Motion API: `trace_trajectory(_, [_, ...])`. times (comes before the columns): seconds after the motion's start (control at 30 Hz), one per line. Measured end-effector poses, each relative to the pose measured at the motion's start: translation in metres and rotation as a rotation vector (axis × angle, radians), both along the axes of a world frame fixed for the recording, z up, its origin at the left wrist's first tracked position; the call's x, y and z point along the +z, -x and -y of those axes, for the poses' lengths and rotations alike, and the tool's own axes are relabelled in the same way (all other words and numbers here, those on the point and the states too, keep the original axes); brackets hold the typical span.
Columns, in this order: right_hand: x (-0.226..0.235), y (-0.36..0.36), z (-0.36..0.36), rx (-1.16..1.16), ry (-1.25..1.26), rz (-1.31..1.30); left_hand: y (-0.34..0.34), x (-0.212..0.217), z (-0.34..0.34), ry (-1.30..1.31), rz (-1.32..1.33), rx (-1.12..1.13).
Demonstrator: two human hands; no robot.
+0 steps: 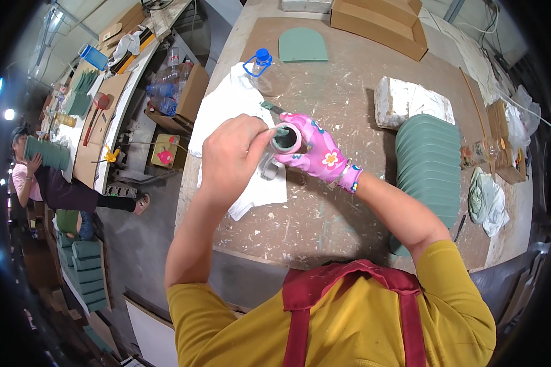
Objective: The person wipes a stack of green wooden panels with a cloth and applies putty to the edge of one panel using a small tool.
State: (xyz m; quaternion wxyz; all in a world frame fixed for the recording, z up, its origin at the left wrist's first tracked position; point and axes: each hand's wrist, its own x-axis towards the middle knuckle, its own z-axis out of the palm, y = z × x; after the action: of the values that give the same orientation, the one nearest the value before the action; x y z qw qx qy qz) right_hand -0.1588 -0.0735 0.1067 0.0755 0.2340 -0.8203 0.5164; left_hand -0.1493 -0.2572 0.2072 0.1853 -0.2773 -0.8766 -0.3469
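Observation:
My right hand (317,153), in a pink flowered glove, is wrapped round a small round jar (294,145) with a pale rim and a dark inside. At the jar's mouth my bare left hand (234,156) is closed in a pinch. Something small and green shows by its fingertips, too little to name. A narrow dark green strip (272,107) sticks out beyond the gloved fingers; whether it is held I cannot tell. Below the jar is a clear round object (269,167), partly hidden by my left hand. Under my left hand lies a white cloth (221,98).
A clear bottle with a blue cap (263,57) stands beyond my hands. An arched green panel (303,45) lies farther off. To the right are a row of green panels (428,174), a white block (412,103) and a cardboard box (379,25). At far left, a person (49,177) holds green panels.

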Motion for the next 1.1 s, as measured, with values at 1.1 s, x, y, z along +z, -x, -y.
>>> trace_trajectory(1.1, [0.013,-0.055,-0.018,0.022,0.055,0.000,-0.046,0.026,-0.031,0.310,-0.098,-0.133])
